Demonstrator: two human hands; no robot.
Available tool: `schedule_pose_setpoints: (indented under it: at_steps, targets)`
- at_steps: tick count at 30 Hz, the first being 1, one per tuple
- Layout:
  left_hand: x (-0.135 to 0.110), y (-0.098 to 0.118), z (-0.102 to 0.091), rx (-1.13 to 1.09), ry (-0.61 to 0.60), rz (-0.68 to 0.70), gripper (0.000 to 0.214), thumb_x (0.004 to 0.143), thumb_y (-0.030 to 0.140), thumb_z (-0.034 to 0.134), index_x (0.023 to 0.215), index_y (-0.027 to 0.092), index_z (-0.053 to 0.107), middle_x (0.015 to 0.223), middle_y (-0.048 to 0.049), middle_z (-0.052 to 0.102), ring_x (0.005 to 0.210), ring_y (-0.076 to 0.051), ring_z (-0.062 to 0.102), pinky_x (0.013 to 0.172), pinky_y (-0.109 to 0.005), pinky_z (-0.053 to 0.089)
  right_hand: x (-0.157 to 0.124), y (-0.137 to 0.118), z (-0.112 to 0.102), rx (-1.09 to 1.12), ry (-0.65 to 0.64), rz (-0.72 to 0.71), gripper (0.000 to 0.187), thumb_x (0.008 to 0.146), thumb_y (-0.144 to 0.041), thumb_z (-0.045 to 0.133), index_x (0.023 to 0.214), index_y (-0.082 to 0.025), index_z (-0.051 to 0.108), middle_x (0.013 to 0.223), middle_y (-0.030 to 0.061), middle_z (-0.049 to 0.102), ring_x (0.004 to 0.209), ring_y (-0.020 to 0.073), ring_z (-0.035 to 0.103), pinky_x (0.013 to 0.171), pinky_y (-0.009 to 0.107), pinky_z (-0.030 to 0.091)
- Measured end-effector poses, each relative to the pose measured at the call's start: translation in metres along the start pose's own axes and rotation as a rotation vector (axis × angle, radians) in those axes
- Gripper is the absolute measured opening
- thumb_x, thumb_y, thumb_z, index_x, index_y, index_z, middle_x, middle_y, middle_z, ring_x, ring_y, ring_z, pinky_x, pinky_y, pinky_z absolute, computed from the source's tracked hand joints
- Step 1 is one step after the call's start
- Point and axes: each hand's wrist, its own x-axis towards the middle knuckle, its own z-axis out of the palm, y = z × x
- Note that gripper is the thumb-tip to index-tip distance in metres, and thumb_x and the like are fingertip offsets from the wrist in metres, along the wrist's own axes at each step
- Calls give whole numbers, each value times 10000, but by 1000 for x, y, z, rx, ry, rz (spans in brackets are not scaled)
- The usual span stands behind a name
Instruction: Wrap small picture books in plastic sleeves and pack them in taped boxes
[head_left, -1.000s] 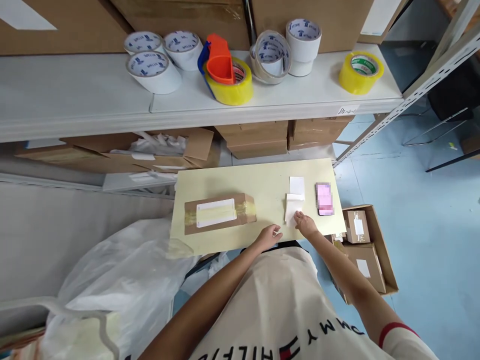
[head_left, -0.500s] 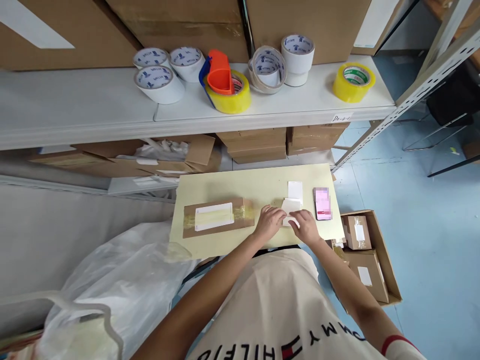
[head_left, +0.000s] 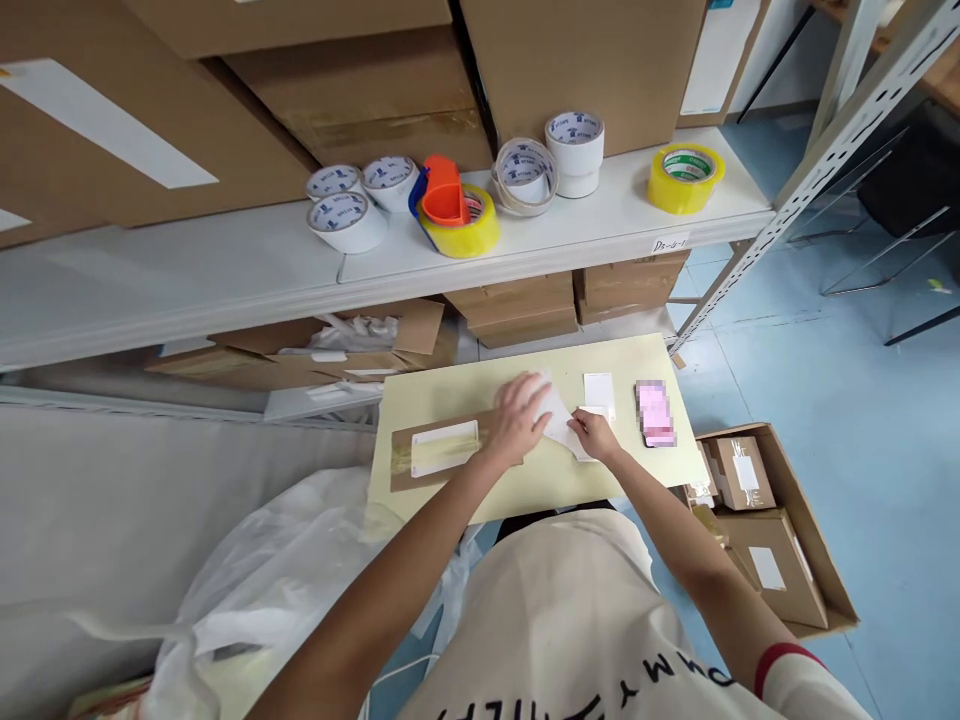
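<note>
One thin white paper sheet (head_left: pixel 559 422) being handled: bare right hand (head_left: pixel 594 435) pinches its edge, bare left hand (head_left: pixel 516 420) blurred, grip unclear; moving it would want steadiness

With my right hand (head_left: pixel 592 436) I pinch one white sheet (head_left: pixel 556 415) over the bench (head_left: pixel 551 482). My left hand (head_left: pixel 517 415), blurred, is at the sheet's other end and covers from view the right end of the taped box (head_left: pixel 403 468) near the left edge. A white slip (head_left: pixel 598 388) lies toward the far edge, the phone (head_left: pixel 655 412) near the right edge.
</note>
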Motion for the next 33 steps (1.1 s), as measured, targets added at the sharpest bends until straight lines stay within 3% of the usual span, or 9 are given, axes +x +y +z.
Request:
schedule_pose_setpoints:
  at_steps: [2, 4, 9, 15, 19, 23, 28, 31, 33]
  targets:
    - [1, 10, 4, 39, -254, 150, 344, 835, 206, 549, 1161, 280, 628, 1351, -88, 583, 1413, -296, 330, 1172, -532, 133, -4, -6, 1, -39, -7, -37, 179, 913, -246, 473, 814, -217, 619, 734, 20, 670, 678, 178, 598, 654, 266, 434]
    - [5, 14, 10, 64, -380, 205, 310, 838, 116, 484, 1007, 289, 678, 1171, -80, 680, 1346, -277, 417, 1165, -550, 92, -8, -8, 2, -51, -6, -53, 183, 920, -253, 482, 839, -214, 641, 769, 31, 694, 701, 184, 616, 671, 271, 442]
    - [14, 11, 20, 103, -449, 183, 287, 844, 126, 471, 640, 240, 639, 794, -62, 689, 1018, -256, 582, 1130, -566, 79, -19, -1, 2, 36, 22, 16, 200, 905, -328, 544, 853, -217, 702, 783, 26, 725, 707, 186, 638, 677, 275, 466]
    - [24, 6, 22, 104, -479, -8, 288, 862, 213, 464, 648, 220, 657, 850, -60, 730, 964, -251, 600, 1052, -511, 200, -25, 7, 4, 34, 80, 4, 245, 909, -339, 512, 838, -225, 717, 836, 47, 747, 757, 204, 672, 737, 307, 496]
    - [33, 1, 23, 103, -497, -108, 274, 872, 264, 466, 725, 230, 695, 846, -49, 748, 907, -233, 619, 1015, -451, 248, -27, 13, 5, 79, 61, -4, 259, 840, -302, 580, 1084, -239, 642, 1005, 48, 734, 917, 214, 676, 795, 331, 514]
    - [39, -7, 23, 34, -421, -177, 239, 866, 274, 497, 781, 240, 717, 864, -35, 763, 877, -223, 644, 1015, -435, 255, -26, 21, 3, -39, 53, 115, 368, 808, -231, 564, 1175, -260, 571, 878, 19, 716, 820, 215, 671, 735, 327, 511]
    - [40, -28, 11, -72, -146, -301, 178, 826, 311, 567, 776, 240, 722, 862, -37, 767, 892, -242, 657, 981, -410, 326, -25, 35, -3, -92, 77, 203, 356, 820, -246, 507, 1172, -235, 559, 779, 7, 678, 728, 209, 642, 679, 311, 505]
    - [36, -37, -1, -296, 14, -406, 187, 776, 375, 617, 743, 216, 710, 874, -49, 761, 883, -241, 655, 871, -351, 423, -26, 40, -7, -40, 112, 238, 435, 816, -265, 500, 1248, -214, 505, 816, 17, 675, 761, 219, 652, 711, 343, 522]
    - [31, -38, -7, -501, 92, -500, 249, 729, 437, 659, 729, 192, 700, 830, -59, 750, 817, -230, 652, 772, -322, 458, -26, 38, -9, -9, 195, 234, 550, 804, -275, 533, 1334, -177, 427, 974, 83, 686, 914, 250, 659, 803, 391, 523]
